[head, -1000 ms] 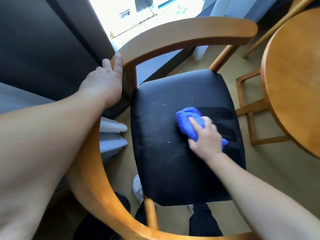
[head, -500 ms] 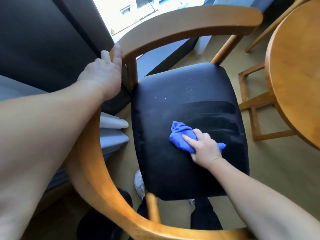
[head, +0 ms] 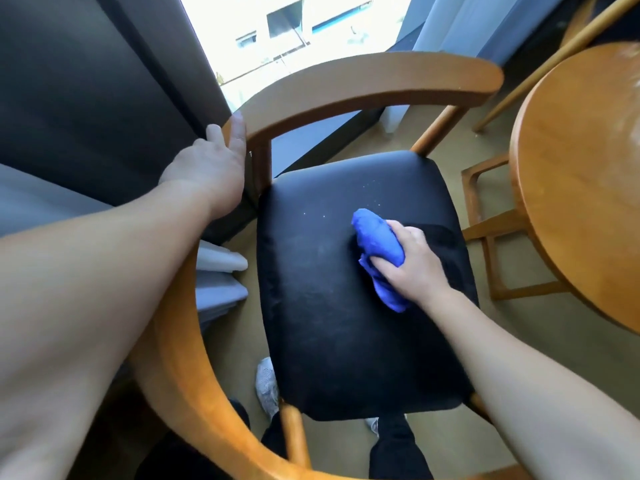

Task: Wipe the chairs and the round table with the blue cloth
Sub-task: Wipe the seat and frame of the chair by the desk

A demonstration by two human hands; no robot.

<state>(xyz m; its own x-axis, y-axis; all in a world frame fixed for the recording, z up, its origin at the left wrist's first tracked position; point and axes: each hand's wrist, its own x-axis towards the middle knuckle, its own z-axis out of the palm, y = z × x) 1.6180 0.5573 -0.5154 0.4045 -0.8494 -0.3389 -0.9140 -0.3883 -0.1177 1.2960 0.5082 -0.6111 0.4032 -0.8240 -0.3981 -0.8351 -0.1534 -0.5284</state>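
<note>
there, on the black seat: cloth bunched in the right hand

so, the right hand (head: 412,261) has its fingers curled round the blue cloth (head: 377,237), which is wadded into a long lump and pressed down on the black seat (head: 329,323) of the chair (head: 363,81). the cloth sits on the right half of the seat, toward the far end, one end poking out past the fingertips and the other trailing out under the wrist. a scatter of white specks (head: 374,190) lies on the cushion just beyond the cloth.

the left hand (head: 207,171) rests on the chair's curved rail (head: 180,358) at the far left corner, where a wooden post meets the rail. its fingers lie straight against the wood and wrap nothing; the thumb is out of sight.

the round table (head: 581,188) stands to the right of the chair, apart from it, with the wooden frame of a second chair (head: 491,237) showing beneath its edge. a bright window (head: 294,26) is beyond the chair. under the seat's near edge, a pale shoe (head: 266,382) shows on the floor.
</note>
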